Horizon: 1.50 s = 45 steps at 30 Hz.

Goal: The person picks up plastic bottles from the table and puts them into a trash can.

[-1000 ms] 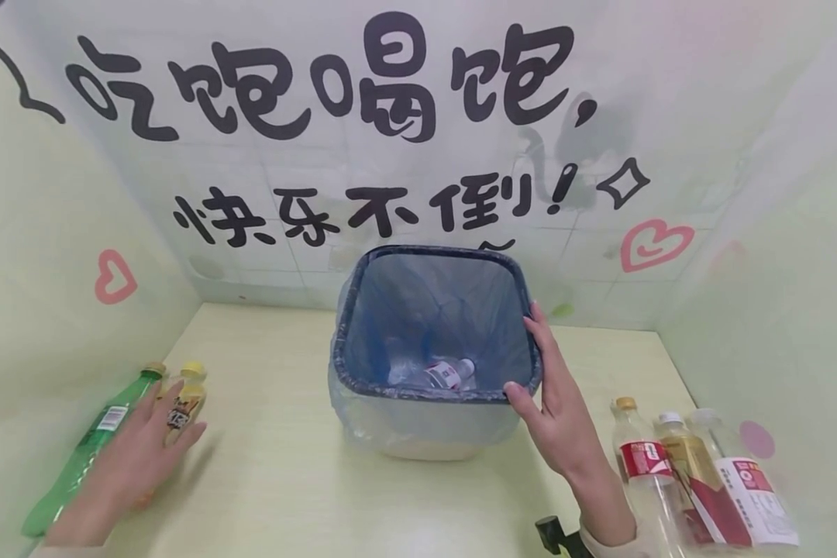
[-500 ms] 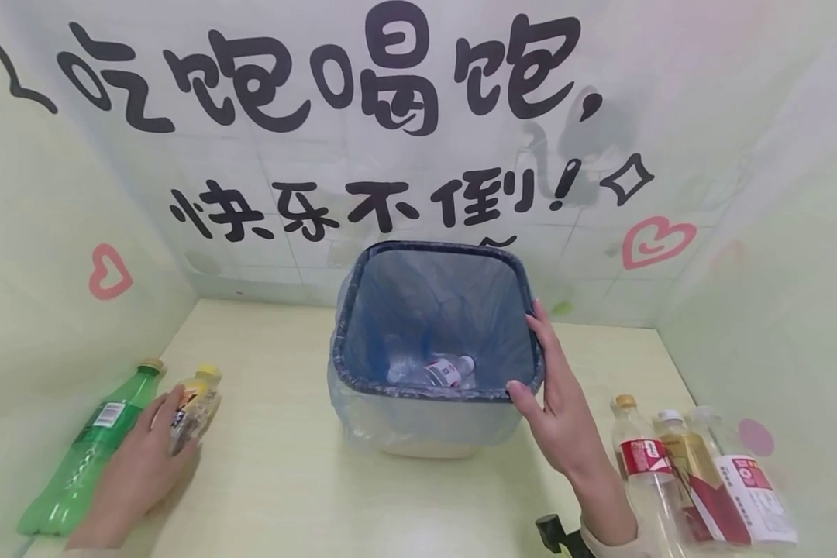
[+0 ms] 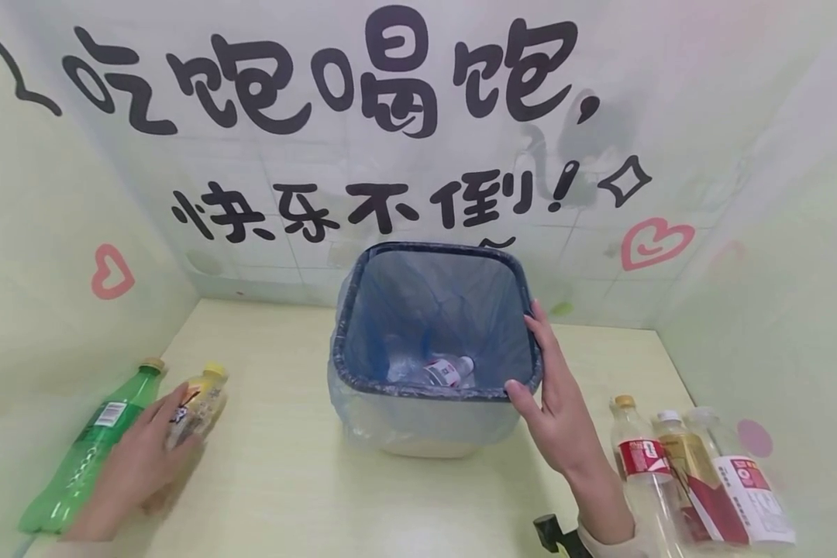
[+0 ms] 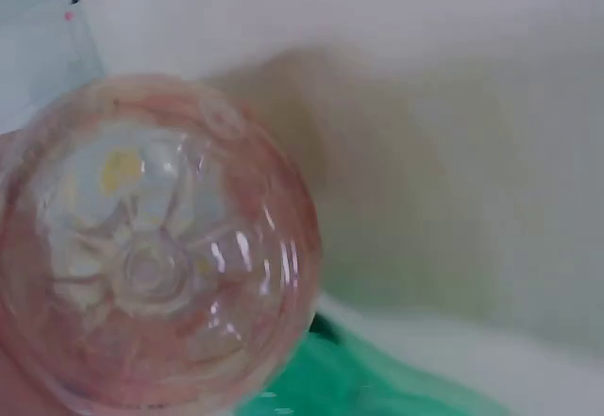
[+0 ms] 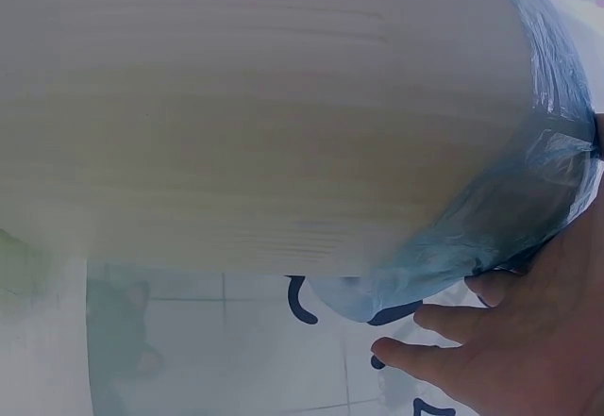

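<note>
My left hand (image 3: 136, 465) grips a clear plastic bottle (image 3: 198, 399) with a yellow cap and a patterned label, low over the table's left side. Its round ribbed base (image 4: 156, 265) fills much of the left wrist view. A white trash bin (image 3: 425, 446) with a dark rim and a bluish liner bag (image 3: 363, 415) stands mid-table. With thumb and fingers at the rim's right corner, my right hand (image 3: 558, 418) holds the bin. Inside lies a clear bottle (image 3: 442, 372) with a red and white label. The right wrist view shows the bin's side wall (image 5: 236, 133).
A green bottle (image 3: 87, 457) lies left of my left hand, by the left wall. On the right lie a red-labelled bottle (image 3: 645, 457), a gold and red bottle (image 3: 700, 480) and a white-labelled bottle (image 3: 753, 496). Walls with printed writing enclose the table.
My left hand has closed round the yellow-capped bottle and moved it slightly right, away from the green bottle. My right hand and the bin have stayed put.
</note>
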{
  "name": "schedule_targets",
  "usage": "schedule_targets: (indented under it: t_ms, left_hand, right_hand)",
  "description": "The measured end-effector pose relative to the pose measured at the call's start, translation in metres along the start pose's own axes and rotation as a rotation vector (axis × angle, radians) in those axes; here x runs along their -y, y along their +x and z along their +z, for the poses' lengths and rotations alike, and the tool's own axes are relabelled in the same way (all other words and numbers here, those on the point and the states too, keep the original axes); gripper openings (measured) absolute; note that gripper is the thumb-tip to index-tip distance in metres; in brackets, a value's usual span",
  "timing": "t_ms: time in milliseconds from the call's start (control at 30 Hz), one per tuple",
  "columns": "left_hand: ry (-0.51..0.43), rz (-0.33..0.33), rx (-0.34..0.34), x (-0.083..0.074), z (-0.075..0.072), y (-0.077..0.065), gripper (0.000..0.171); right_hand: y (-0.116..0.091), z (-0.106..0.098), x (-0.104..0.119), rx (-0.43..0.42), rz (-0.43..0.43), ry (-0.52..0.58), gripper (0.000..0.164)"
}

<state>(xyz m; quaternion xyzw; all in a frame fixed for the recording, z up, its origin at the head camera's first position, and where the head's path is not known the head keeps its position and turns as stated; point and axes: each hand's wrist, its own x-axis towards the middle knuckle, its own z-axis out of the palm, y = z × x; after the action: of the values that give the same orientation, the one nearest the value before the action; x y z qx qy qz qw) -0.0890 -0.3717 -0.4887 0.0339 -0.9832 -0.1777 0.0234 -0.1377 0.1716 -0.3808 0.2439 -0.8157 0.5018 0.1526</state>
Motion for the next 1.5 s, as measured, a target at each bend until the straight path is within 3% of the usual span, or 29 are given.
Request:
schedule_targets:
  t_ms: [67,200,333,633,967,1233,1500]
  left_hand:
    - [-0.044,0.039,0.001,-0.011,-0.016,0.003,0.089]
    - [-0.15,0.111,0.024,-0.041,-0.064,0.014,0.085]
    - [-0.151,0.187,0.012,-0.069,-0.096,0.028,0.086]
    - [-0.112,0.203,0.019,-0.094,-0.11,0.036,0.087]
    - [-0.091,0.258,-0.044,-0.128,-0.139,0.044,0.088]
    - [-0.079,0.288,0.0,-0.164,-0.158,0.056,0.088]
    - [-0.074,0.29,0.002,-0.181,-0.165,0.052,0.088]
  right_hand:
    - [-0.001,0.001,-0.001,0.003,-0.002,0.008,0.073]
    - [-0.001,0.002,0.0,0.014,-0.004,0.022,0.076]
    - [-0.001,0.001,0.0,0.002,0.003,0.01,0.076]
    - [0.001,-0.002,-0.002,0.011,-0.026,-0.013,0.074]
    - [0.001,-0.003,-0.001,0.008,-0.009,-0.019,0.073]
    - [-0.002,-0.004,-0.001,-0.006,0.013,-0.008,0.074]
    - [0.001,-0.002,-0.002,0.02,-0.016,0.005,0.074]
